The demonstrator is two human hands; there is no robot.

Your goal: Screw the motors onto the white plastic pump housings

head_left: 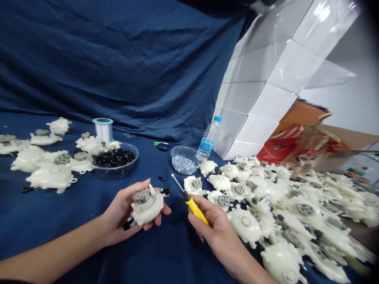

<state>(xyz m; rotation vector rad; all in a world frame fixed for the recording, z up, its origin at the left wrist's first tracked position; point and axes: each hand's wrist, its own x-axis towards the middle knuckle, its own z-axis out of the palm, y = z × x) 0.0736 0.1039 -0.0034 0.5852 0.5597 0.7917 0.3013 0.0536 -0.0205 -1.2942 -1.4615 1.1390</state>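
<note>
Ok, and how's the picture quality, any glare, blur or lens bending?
In the head view, glare whitens the plastic wrap at top right; the white boxes lean, probably from wide-angle distortion; the heaped cream parts look smeared toward the right edge; the top right corner darkens; the yellow screwdriver and held cream motor unit read fairly clearly.

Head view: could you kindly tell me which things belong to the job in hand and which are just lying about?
Likely part of the job:
cream motor housing, in the left hand
yellow screwdriver, in the right hand
small black parts
small metal pieces
other cream housings

Probably just lying about:
water bottle
white boxes
red packaging
</note>
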